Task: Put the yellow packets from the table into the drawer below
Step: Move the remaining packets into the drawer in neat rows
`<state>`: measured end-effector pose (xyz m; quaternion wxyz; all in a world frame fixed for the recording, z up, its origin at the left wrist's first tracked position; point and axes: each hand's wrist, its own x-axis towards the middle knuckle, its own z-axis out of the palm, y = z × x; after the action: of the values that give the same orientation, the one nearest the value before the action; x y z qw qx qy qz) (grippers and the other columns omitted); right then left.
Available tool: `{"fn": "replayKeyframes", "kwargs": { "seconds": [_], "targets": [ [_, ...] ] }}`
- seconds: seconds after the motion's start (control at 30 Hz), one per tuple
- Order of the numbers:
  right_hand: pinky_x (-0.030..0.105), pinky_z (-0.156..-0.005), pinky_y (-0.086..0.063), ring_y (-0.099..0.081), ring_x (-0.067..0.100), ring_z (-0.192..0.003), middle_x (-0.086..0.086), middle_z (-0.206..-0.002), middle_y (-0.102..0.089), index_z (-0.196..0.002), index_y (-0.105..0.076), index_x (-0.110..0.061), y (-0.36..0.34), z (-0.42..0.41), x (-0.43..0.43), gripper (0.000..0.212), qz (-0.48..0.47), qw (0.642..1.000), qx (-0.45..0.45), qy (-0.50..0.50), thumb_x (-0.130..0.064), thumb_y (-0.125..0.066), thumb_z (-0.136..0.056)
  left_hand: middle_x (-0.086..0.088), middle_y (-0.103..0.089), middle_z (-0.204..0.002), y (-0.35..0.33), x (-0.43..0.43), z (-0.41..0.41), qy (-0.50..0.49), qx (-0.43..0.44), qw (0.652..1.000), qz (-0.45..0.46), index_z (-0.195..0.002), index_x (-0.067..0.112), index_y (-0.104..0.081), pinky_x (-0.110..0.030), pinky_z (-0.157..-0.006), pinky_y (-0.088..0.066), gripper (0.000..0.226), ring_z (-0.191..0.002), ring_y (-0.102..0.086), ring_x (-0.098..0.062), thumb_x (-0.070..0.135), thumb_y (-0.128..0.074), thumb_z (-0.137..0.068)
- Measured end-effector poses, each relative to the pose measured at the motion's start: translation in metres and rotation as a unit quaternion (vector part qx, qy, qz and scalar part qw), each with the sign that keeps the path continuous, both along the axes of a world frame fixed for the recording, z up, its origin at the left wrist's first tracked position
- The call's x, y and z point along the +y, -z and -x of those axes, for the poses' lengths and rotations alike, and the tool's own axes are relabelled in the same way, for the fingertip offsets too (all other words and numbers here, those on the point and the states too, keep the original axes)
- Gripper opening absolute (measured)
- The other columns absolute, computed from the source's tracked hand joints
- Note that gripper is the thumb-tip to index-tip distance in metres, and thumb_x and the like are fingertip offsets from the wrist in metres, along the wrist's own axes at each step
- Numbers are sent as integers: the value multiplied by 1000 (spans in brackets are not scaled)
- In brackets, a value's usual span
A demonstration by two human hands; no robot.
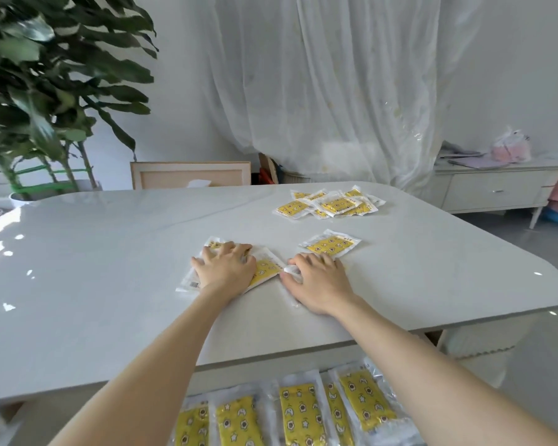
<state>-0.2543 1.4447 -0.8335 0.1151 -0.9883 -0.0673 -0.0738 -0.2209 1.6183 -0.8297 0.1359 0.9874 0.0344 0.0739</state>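
Both my hands lie on yellow packets in the middle of the white table [94, 284]. My left hand [224, 268] presses with spread fingers on two overlapping packets [266, 270]. My right hand [318, 280] covers another packet [291, 270], of which only white edges show. A single packet [331, 244] lies just beyond my right hand. Further back sits a loose pile of packets [329, 204]. Below the table's near edge, several more yellow packets [300, 413] lie side by side in the open drawer.
A large leafy plant [45, 91] stands at the far left, and a wooden frame [190, 175] leans behind the table. White curtains hang at the back. A low sideboard [496, 188] with a pink bag is at the right.
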Motion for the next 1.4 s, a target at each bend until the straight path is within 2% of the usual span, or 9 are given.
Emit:
{"fn": "replayKeyframes", "kwargs": {
  "seconds": [0.37,0.53,0.6,0.67,0.77,0.9,1.07,1.17,1.4],
  "targets": [
    [54,-116,-1,-14,18,-143,-9,-149,-37,-128,-58,-35,-11,59,12,37,28,996,-71,-37,-41,-37,-97,9,-13,-159,-10,25,86,-36,70,996,52,-147,45,-17,-60,-113,0,49,-146,0,-36,39,-15,-98],
    [41,-107,-32,-36,23,-131,-2,-134,-56,-131,-54,-22,-35,71,50,43,-31,996,-81,-7,-41,-38,-96,1,-3,-161,-35,51,98,-18,74,973,216,-151,29,-13,-49,-118,-6,56,-148,5,-27,20,-29,-98],
    [42,-100,-36,-31,30,-133,5,-134,-54,-134,-48,-17,-41,76,66,64,-58,998,35,10,-61,-39,-90,-4,-4,-160,-38,61,102,-26,102,973,207,-151,26,-16,-43,-104,-37,66,-147,-2,-29,18,-43,-91],
    [44,-105,-33,-22,35,-138,10,-139,-49,-139,-38,-17,-41,79,78,83,-26,992,120,13,-74,-47,-78,-10,-30,-149,-41,67,107,-49,163,970,175,-147,28,-26,-33,-77,-51,81,-138,-30,-31,35,-58,-73],
    [43,-102,-34,-26,32,-135,8,-137,-48,-139,-34,-20,-42,73,85,91,-31,991,129,30,-69,-64,-69,-11,-53,-129,-48,74,109,-65,176,970,153,-140,16,-33,-34,-95,-46,90,-113,-50,-26,45,-72,-63],
    [39,-96,-38,-33,30,-130,8,-133,-49,-135,-38,-18,-49,66,83,93,-67,988,135,34,-60,-77,-63,-11,-46,-131,-53,78,103,-93,175,959,203,-143,11,-29,-32,-85,-50,90,-92,-50,-24,29,-81,-71],
    [37,-98,-40,-40,33,-126,11,-133,-47,-130,-42,-14,-53,66,84,91,-66,985,149,51,-58,-81,-60,-9,-37,-142,-48,81,104,-108,158,961,201,-143,10,-27,-34,-93,-44,95,-119,-46,-26,36,-82,-70],
    [32,-89,-41,-48,29,-121,10,-130,-50,-130,-43,-10,-58,68,86,89,-74,985,149,48,-54,-82,-63,-8,-40,-140,-47,85,108,-111,148,952,245,-142,8,-28,-30,-84,-42,93,-104,-47,-24,30,-83,-70],
    [26,-76,-41,-54,22,-114,5,-119,-56,-125,-47,-6,-56,67,88,86,-155,969,184,48,-46,-87,-60,-10,-53,-125,-47,94,119,-108,174,948,242,-135,4,-41,-29,-78,-45,88,-107,-57,-26,39,-84,-66]
  ]
}}
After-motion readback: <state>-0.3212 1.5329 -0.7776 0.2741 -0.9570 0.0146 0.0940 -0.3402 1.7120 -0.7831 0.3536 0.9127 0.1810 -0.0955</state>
